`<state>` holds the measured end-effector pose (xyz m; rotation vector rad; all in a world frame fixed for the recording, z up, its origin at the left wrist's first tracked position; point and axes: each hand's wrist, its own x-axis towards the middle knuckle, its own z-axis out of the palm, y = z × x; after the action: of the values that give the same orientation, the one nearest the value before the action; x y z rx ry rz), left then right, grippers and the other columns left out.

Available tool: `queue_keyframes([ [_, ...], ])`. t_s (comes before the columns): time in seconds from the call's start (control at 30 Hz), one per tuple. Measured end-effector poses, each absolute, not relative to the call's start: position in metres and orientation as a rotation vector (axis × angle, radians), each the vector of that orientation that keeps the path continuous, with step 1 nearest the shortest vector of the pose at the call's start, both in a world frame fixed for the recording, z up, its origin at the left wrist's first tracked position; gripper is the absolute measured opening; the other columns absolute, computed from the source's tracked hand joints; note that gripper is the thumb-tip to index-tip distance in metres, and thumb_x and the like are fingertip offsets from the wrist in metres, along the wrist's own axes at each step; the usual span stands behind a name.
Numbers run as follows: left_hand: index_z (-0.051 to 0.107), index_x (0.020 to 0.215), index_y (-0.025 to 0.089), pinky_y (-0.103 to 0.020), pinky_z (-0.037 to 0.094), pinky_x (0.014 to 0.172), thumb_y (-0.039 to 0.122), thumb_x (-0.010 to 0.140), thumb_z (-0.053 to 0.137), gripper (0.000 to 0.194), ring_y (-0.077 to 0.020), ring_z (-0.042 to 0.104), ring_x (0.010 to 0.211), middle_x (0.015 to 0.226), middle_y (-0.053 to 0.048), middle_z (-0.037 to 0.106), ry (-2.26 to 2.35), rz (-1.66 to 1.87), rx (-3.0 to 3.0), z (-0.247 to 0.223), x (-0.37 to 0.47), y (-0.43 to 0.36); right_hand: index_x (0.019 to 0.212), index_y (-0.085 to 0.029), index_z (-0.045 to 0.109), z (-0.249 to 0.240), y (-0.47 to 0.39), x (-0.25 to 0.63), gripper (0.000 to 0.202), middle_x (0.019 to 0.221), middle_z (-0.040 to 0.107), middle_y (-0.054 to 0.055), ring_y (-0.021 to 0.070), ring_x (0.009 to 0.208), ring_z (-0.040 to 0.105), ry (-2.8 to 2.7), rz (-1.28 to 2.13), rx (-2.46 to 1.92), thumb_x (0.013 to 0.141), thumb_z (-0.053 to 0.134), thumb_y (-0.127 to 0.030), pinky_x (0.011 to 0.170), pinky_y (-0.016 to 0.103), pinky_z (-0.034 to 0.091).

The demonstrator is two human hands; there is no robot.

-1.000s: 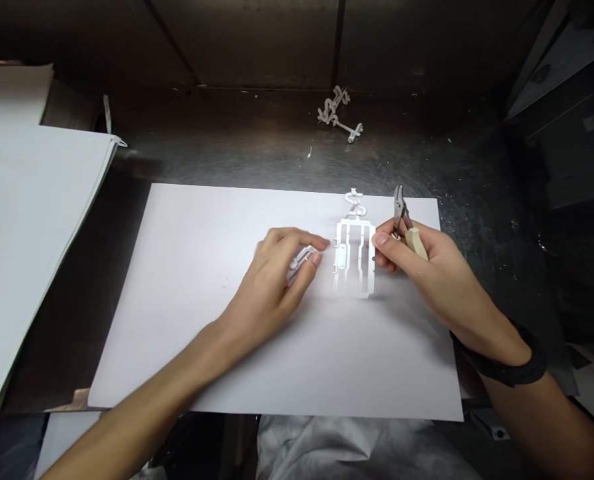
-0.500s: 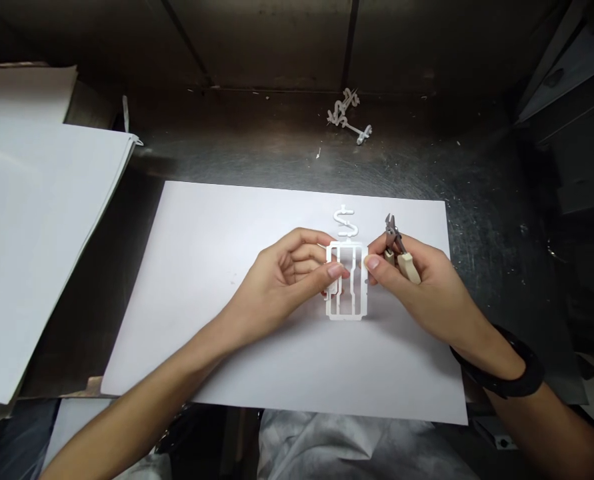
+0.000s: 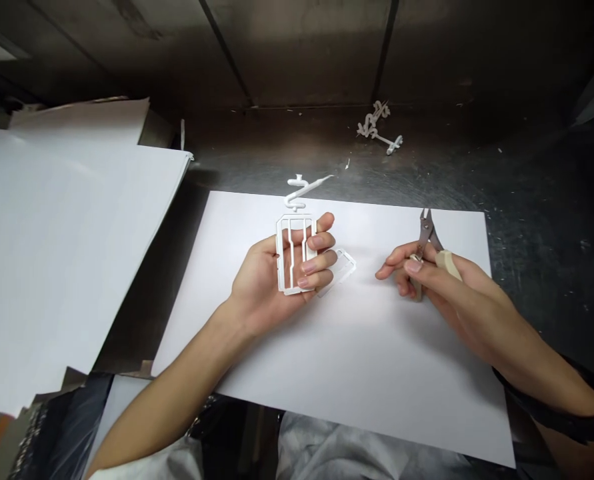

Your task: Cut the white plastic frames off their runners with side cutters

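A thin white plastic frame (image 3: 279,260) with two inner bars rests against the palm of my left hand (image 3: 269,277), whose fingers curl over its right side. From its top end rises an S-shaped white sprue (image 3: 295,200) with a slanting pointed runner. A second white frame (image 3: 347,268) shows beyond my fingertips; whether it touches the paper or my hand I cannot tell. My right hand (image 3: 457,283), off to the right, is closed around side cutters (image 3: 427,230) with cream handles. Their jaws point away from me and stand slightly apart.
Under both hands lies a large white paper sheet (image 3: 377,373) on the dark metal bench. Cut-off white sprues (image 3: 379,128) lie near the back wall, with small scraps about. A stack of big white sheets (image 3: 77,247) occupies the left side.
My hands have moved apart, the right one off the frame with the cutters. My left fingers have wrapped over the frame. A second frame now shows beside them, and the view has shifted.
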<state>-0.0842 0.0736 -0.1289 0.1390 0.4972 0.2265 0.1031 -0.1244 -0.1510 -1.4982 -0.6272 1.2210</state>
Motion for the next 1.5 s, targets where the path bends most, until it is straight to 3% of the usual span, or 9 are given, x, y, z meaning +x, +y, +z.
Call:
queue_keyframes([
  [0.23, 0.071, 0.105, 0.008, -0.019, 0.044, 0.049, 0.007, 0.093, 0.055, 0.020, -0.0107, 0.050, 0.060, 0.081, -0.002, 0.055, 0.521, 0.205, 0.160, -0.129, -0.084, 0.073, 0.133, -0.030, 0.079, -0.154, -0.129, 0.106, 0.035, 0.128, 0.070, 0.006, 0.0280, 0.108, 0.057, -0.645, 1.183, -1.619, 0.113, 0.073, -0.058, 0.099, 0.038, 0.046],
  [0.37, 0.072, 0.101, 0.011, -0.022, 0.050, 0.058, 0.017, 0.095, 0.063, 0.012, -0.0117, 0.054, 0.063, 0.085, -0.004, 0.058, 0.519, 0.199, 0.293, -0.132, -0.083, 0.072, 0.141, -0.033, 0.075, -0.153, -0.130, 0.106, 0.037, 0.144, 0.066, 0.005, 0.0315, 0.123, 0.058, -0.661, 1.194, -1.613, 0.112, 0.075, -0.056, 0.105, 0.040, 0.045],
  [0.5, 0.068, 0.093, 0.014, -0.023, 0.045, 0.057, 0.026, 0.098, 0.063, 0.014, -0.0121, 0.051, 0.064, 0.090, -0.006, 0.058, 0.510, 0.148, 0.411, -0.134, -0.083, 0.069, 0.144, -0.035, 0.072, -0.152, -0.132, 0.106, 0.040, 0.144, 0.067, 0.004, 0.0328, 0.130, 0.058, -0.652, 1.245, -1.592, 0.111, 0.078, -0.056, 0.103, 0.040, 0.047],
  [0.67, 0.056, 0.093, 0.018, -0.024, 0.037, 0.058, 0.040, 0.110, 0.056, 0.028, -0.0123, 0.047, 0.062, 0.090, -0.005, 0.061, 0.593, 0.210, 0.772, -0.134, -0.082, 0.059, 0.125, -0.030, 0.079, -0.143, -0.129, 0.105, 0.028, 0.125, 0.074, 0.002, 0.0251, 0.105, 0.065, -0.768, 1.211, -1.661, 0.114, 0.075, -0.055, 0.090, 0.035, 0.047],
  [0.8, 0.049, 0.102, 0.021, -0.024, 0.035, 0.056, 0.051, 0.120, 0.047, 0.035, -0.0107, 0.045, 0.058, 0.082, 0.000, 0.066, 0.640, 0.350, 1.240, -0.136, -0.084, 0.050, 0.093, -0.023, 0.074, -0.137, -0.127, 0.103, 0.046, 0.091, 0.072, 0.001, 0.0196, 0.080, 0.062, -0.870, 1.248, -1.629, 0.118, 0.066, -0.061, 0.078, 0.032, 0.047],
  [1.0, 0.053, 0.122, 0.022, -0.022, 0.045, 0.064, 0.047, 0.120, 0.055, 0.025, -0.0097, 0.057, 0.068, 0.083, 0.002, 0.071, 0.459, 0.248, 1.345, -0.135, -0.090, 0.052, 0.089, -0.022, 0.057, -0.139, -0.126, 0.098, 0.045, 0.081, 0.055, -0.001, 0.0195, 0.074, 0.050, -1.118, 1.105, -1.766, 0.120, 0.060, -0.054, 0.065, 0.034, 0.037],
  [1.1, 0.053, 0.114, 0.022, -0.022, 0.051, 0.072, 0.041, 0.118, 0.061, 0.021, -0.0104, 0.065, 0.077, 0.085, 0.002, 0.072, 0.461, 0.229, 1.365, -0.132, -0.092, 0.054, 0.090, -0.022, 0.056, -0.137, -0.124, 0.097, 0.036, 0.080, 0.053, -0.002, 0.0189, 0.073, 0.047, -1.233, 1.018, -1.832, 0.119, 0.061, -0.043, 0.066, 0.033, 0.036],
  [1.27, 0.051, 0.114, 0.022, -0.027, 0.056, 0.079, 0.036, 0.119, 0.059, 0.017, -0.0125, 0.071, 0.089, 0.123, -0.007, 0.076, 0.390, 0.262, 1.376, -0.132, -0.091, 0.052, 0.108, -0.028, 0.066, -0.135, -0.125, 0.097, 0.015, 0.081, 0.059, -0.006, 0.0171, 0.069, 0.050, -1.162, 0.976, -1.942, 0.114, 0.067, -0.042, 0.060, 0.032, 0.035],
  [1.5, 0.055, 0.141, 0.022, -0.026, 0.056, 0.081, 0.033, 0.118, 0.061, 0.027, -0.0152, 0.073, 0.089, 0.098, -0.002, 0.077, 0.384, 0.237, 1.508, -0.133, -0.090, 0.051, 0.082, -0.022, 0.045, -0.133, -0.127, 0.101, 0.033, 0.069, 0.041, -0.005, 0.0151, 0.061, 0.035, -1.219, 0.835, -1.985, 0.108, 0.062, -0.031, 0.054, 0.031, 0.030],
])
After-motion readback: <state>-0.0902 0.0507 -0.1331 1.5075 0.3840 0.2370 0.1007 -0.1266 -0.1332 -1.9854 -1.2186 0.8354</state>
